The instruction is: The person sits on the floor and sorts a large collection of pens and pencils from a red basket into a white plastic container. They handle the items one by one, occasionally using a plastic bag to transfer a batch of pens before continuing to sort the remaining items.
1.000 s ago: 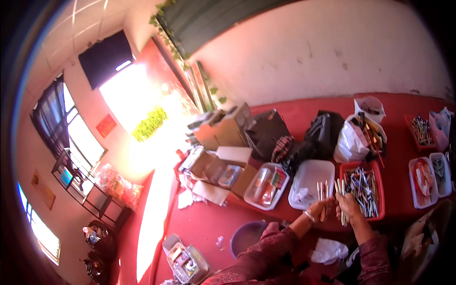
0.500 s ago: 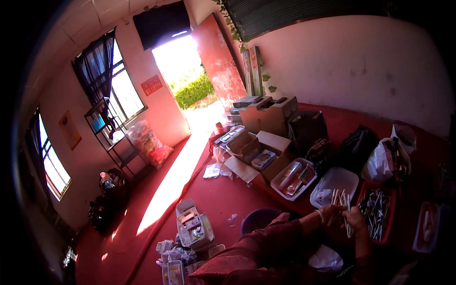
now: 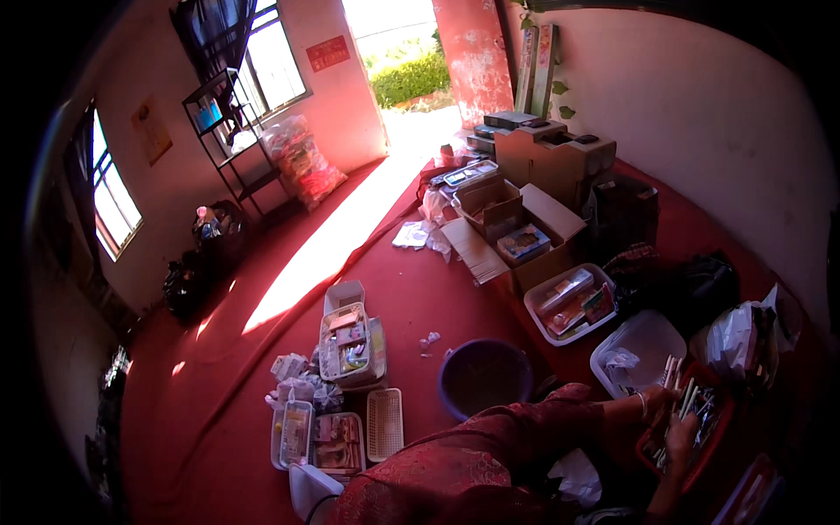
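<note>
View 1 of 1: head cam, left of pair, worn on my head. Wide fisheye, edges bend, dark rim. Looks down and fwd across red floor [image 3: 411,289] toward sunlit doorway [image 3: 398,39], head turned left. My hands sit far lower right, small in frame: left hand [image 3: 658,404], right hand [image 3: 682,433]. No 2nd view, no overlap.
</note>
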`<state>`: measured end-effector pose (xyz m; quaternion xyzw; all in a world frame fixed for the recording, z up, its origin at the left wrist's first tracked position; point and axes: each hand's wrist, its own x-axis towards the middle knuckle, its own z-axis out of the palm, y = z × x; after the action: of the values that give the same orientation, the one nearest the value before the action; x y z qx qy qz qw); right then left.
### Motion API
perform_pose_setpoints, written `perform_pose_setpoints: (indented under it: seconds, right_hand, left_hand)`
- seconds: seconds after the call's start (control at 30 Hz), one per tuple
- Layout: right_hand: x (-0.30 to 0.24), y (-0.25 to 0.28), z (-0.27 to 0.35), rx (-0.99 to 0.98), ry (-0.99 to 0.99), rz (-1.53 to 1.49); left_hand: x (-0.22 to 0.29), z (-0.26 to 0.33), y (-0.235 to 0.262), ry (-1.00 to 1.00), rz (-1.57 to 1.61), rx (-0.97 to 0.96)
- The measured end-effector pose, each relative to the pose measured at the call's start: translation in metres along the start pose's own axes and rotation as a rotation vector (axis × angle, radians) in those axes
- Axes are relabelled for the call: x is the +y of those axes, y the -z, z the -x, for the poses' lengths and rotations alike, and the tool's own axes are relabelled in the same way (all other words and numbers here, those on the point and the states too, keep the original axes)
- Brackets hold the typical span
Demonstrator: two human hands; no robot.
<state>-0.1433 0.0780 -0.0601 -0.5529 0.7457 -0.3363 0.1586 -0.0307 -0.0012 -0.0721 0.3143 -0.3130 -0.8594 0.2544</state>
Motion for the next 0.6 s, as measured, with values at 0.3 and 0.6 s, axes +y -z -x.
perform_pose_setpoints:
  seconds: [0.3,0.6]
  right_hand:
    - [0.025,-0.016,-0.018,-0.324,-0.24,-0.654]
    - [-0.019,-0.018,-0.011,-0.335,-0.261,-0.696]
  left_hand:
    - [0.003,0.001,0.017,-0.216,-0.348,0.272]
    - [0.03,0.037,0.02,-0.122,-0.337,0.2]
